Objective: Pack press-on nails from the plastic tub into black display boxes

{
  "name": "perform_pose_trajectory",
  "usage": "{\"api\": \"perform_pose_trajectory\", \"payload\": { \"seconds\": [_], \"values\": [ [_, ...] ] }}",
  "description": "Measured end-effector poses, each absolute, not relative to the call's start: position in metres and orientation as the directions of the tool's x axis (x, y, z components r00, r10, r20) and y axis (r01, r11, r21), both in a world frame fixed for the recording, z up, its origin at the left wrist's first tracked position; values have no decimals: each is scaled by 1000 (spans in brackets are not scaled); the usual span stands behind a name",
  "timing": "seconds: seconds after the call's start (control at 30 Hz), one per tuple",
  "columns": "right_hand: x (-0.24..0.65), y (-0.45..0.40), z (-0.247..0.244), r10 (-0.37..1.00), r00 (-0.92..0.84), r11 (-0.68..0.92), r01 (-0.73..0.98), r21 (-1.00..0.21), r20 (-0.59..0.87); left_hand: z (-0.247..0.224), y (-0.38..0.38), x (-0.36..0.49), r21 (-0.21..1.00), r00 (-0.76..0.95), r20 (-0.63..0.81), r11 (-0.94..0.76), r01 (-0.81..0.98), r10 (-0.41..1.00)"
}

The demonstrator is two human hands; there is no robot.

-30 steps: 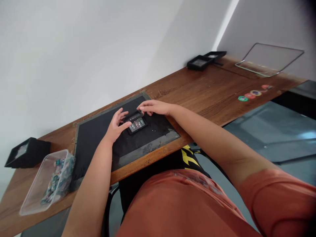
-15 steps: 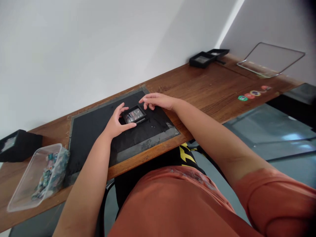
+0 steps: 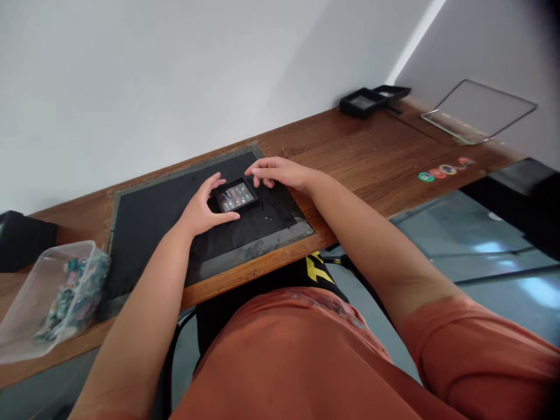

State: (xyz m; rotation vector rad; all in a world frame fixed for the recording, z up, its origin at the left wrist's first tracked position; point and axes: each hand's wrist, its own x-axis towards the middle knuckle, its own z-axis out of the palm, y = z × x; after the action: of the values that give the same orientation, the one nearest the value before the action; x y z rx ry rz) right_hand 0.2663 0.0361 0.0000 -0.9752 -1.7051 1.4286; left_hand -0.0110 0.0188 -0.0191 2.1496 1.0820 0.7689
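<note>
A small black rectangular frame [image 3: 237, 196] sits at the middle of the black mat [image 3: 149, 216], its glossy face showing small bright spots. Around its left end is my left hand [image 3: 202, 205], thumb along the near edge and fingers at the far left corner. Just beyond the frame's far right corner, my right hand [image 3: 277, 172] hovers with loosely bent fingers and nothing visible in it. Its fingertips come close to the frame; whether they touch, I cannot tell. Tiny white specks lie on the mat right of my left thumb.
A clear plastic tub [image 3: 21, 324] of small wrapped pieces stands at the left by a black box [image 3: 26, 242]. Black frames [image 3: 362, 104] lie against the back wall. Farther right are a wire stand [image 3: 481, 140] and several round coloured stickers [image 3: 437, 174] on the wooden table [image 3: 385, 157].
The frame's face has tilted and shows more fully. Both hands stay close to it with little movement. The whole view has shifted slightly.
</note>
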Motion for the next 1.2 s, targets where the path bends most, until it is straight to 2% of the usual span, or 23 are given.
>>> {"api": "perform_pose_trajectory", "payload": {
  "seconds": [0.33, 0.5, 0.67, 0.9, 1.2],
  "values": [
    [271, 41, -11, 819, -564, 264, 201, -943, 109, -13, 16, -9, 725, 501, 161, -447, 524, 850],
    [275, 45, -21, 766, -621, 431, 304, -850, 167, -10, 14, -8, 704, 503, 121, -431, 564, 856],
    [277, 43, -22, 735, -664, 495, 391, -776, 135, -8, 14, -10, 697, 516, 89, -423, 579, 852],
    [278, 36, -18, 667, -716, 610, 367, -703, 205, -9, 17, -16, 713, 555, 52, -420, 562, 830],
    [274, 30, -11, 625, -751, 651, 349, -674, 214, -9, 14, -15, 728, 550, 26, -393, 562, 835]
  ]
}}
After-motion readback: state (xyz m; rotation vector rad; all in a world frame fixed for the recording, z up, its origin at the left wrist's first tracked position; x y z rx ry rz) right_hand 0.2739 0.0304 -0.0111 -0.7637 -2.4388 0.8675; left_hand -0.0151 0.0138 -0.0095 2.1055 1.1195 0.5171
